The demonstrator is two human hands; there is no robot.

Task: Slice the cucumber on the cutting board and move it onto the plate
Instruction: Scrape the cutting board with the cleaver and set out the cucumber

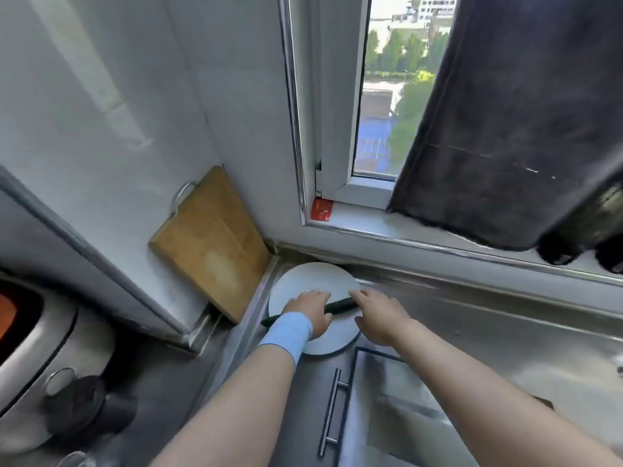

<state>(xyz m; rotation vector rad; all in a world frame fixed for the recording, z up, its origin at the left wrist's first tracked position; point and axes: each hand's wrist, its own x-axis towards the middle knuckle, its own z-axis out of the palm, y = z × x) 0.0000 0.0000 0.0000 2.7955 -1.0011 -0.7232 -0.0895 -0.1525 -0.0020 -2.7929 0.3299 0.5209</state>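
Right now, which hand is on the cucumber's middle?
The left hand, the one with the blue wristband, grips the cucumber around its middle. The bare-wristed right hand is at the cucumber's far end.

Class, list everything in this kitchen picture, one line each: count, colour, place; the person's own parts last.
cucumber: one, dark green, across the white disc
white disc: one, round, on the counter corner; plate or board unclear
wooden cutting board: one, light brown, leaning against the wall
counter: one, steel grey, below the window
bar handle: one, silver, below the disc
red packet: one, on the sill
cloth: one, dark grey, hanging over the window
appliance: one, silver, far left
wristband: one, light blue, left wrist
left hand: one, gripping the cucumber's middle
right hand: one, at the cucumber's right end; grip unclear
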